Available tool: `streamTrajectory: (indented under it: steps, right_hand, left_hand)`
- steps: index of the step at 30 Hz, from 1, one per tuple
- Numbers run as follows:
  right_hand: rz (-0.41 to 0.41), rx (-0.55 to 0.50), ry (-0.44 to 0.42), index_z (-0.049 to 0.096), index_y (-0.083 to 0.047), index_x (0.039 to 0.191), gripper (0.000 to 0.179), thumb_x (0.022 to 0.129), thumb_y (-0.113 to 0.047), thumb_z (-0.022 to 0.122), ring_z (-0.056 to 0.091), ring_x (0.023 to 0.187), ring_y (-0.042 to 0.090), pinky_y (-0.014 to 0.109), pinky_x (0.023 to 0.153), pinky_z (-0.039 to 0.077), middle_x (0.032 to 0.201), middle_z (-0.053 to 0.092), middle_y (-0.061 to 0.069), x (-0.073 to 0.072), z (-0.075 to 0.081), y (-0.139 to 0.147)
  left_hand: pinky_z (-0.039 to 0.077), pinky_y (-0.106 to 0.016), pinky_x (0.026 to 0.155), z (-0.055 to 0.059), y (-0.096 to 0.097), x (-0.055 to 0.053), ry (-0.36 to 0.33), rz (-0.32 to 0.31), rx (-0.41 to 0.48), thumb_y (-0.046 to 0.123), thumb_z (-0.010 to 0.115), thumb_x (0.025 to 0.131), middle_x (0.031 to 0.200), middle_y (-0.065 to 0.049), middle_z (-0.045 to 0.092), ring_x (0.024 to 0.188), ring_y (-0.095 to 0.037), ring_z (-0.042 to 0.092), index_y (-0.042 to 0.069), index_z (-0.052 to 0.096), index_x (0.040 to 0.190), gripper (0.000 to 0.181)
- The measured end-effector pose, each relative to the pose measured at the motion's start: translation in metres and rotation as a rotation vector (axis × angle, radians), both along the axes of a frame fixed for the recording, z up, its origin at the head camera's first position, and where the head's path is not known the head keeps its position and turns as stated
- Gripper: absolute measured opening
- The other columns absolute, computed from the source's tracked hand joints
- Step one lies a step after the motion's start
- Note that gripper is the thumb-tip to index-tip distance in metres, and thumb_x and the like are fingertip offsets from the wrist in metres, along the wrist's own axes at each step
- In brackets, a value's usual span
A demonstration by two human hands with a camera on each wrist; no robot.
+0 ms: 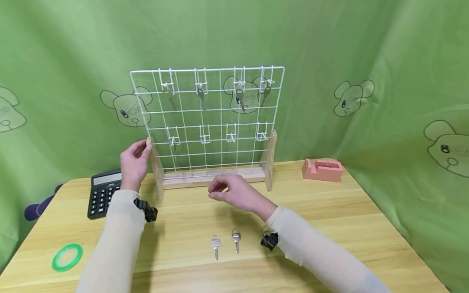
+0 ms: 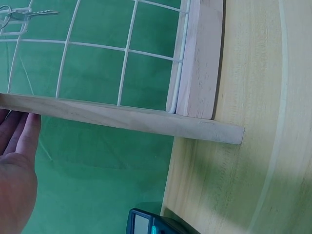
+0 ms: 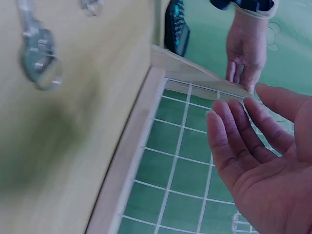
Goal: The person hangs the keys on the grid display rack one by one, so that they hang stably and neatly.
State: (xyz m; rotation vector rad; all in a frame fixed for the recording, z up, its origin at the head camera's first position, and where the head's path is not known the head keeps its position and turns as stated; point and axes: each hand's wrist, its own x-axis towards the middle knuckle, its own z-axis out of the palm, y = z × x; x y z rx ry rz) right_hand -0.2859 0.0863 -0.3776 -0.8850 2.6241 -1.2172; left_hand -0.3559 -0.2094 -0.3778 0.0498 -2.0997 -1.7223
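Note:
A white wire grid rack (image 1: 221, 108) stands upright between wooden posts at the back of the table. My left hand (image 1: 134, 163) holds the upper end of its left post (image 1: 156, 168); in the left wrist view, the fingers (image 2: 28, 139) lie against the post's outer edge. My right hand (image 1: 237, 191), holding nothing, hovers before the rack's base with fingers loosely bent. Silver keys hang from hooks along the top row, including one key (image 1: 241, 97) right of centre. Another key (image 1: 174, 145) hangs at lower left. Two keys, a left key (image 1: 216, 247) and a right key (image 1: 236, 240), lie on the table.
A black calculator (image 1: 99, 200) lies left of the rack, partly behind my left forearm. A green ring (image 1: 67, 257) lies at the front left. A pink tape dispenser (image 1: 322, 170) sits at the back right. Green curtain (image 1: 312, 36) hangs behind the table.

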Motion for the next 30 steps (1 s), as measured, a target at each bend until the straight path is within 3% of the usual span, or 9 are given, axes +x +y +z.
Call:
streamTrajectory:
  steps: [10, 18, 30]
  right_hand:
    - [0.05, 0.082, -0.109, 0.068, -0.006, 0.102, 0.013, 0.089, -0.005, 0.071, 0.062, 0.087, 0.013, 0.025, 0.076, 0.055, 0.091, 0.066, -0.005, 0.018, -0.026, 0.007]
    - [0.091, 0.125, -0.136, 0.068, 0.001, 0.104, 0.016, 0.088, 0.001, 0.07, 0.062, 0.082, 0.011, 0.021, 0.075, 0.055, 0.09, 0.067, 0.003, 0.029, -0.043, 0.007]
    - [0.187, 0.304, -0.005, 0.069, -0.004, 0.105, 0.019, 0.086, -0.004, 0.074, 0.06, 0.088, 0.011, 0.018, 0.079, 0.051, 0.096, 0.065, -0.001, 0.039, -0.056, 0.003]
  left_hand:
    - [0.044, -0.026, 0.103, 0.0, 0.002, 0.0, -0.022, 0.007, 0.003, 0.018, 0.06, 0.1, 0.136, -0.016, 0.056, 0.124, -0.024, 0.054, 0.002, 0.056, 0.135, 0.039]
    - [0.044, -0.025, 0.103, 0.001, 0.003, 0.003, -0.029, 0.012, 0.006, 0.018, 0.059, 0.1, 0.137, -0.016, 0.056, 0.124, -0.024, 0.054, 0.002, 0.055, 0.136, 0.039]
    - [0.045, -0.025, 0.102, 0.003, 0.004, 0.003, -0.023, 0.015, 0.004, 0.018, 0.06, 0.099, 0.135, -0.017, 0.057, 0.122, -0.024, 0.055, 0.002, 0.056, 0.135, 0.039]
